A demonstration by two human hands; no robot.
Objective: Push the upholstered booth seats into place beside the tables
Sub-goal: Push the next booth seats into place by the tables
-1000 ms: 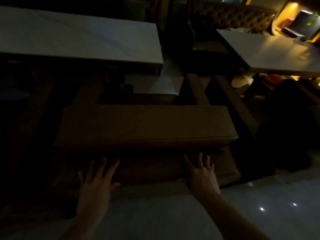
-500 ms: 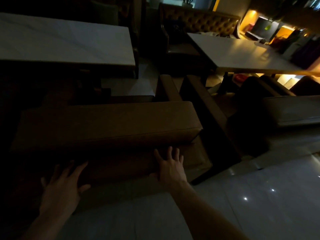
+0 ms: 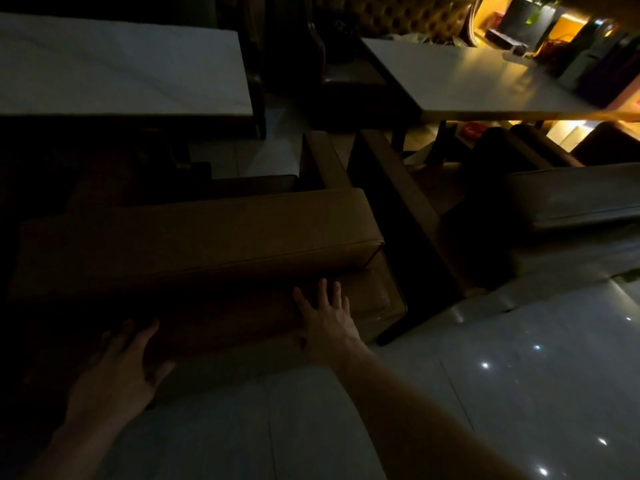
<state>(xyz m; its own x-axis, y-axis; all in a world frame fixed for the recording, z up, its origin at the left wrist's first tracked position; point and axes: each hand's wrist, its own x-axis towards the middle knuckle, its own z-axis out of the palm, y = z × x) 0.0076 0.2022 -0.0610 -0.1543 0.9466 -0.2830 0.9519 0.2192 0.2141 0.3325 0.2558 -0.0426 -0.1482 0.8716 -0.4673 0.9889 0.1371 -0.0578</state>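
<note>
My right hand (image 3: pixel 325 323) is spread wide, fingers fanned and flat against the back panel of the brown upholstered booth seat (image 3: pixel 194 244), just under its padded top edge and near its right-hand corner. It grips nothing; the palm lies open on the upholstery. My left hand (image 3: pixel 117 372) is spread as well, lower and further left on the same panel, in deep shadow, so I cannot tell how firmly it touches. No brand, label or writing can be read anywhere; the light is too dim.

The seat stands straight ahead of both hands, its long side across my view. Beyond it, past my left hand, is a pale table top (image 3: pixel 114 67). Beyond and to the right of my right hand is a second pale table (image 3: pixel 478 81), lit warm yellow at its far end. To the right of my right hand stands another booth seat (image 3: pixel 571 199), dark and well apart from mine, with a dark gap between them. Under my forearms lies a glossy tiled floor (image 3: pixel 502 393) showing small bright reflections. A tufted bench back (image 3: pixel 391 12) sits far ahead.
</note>
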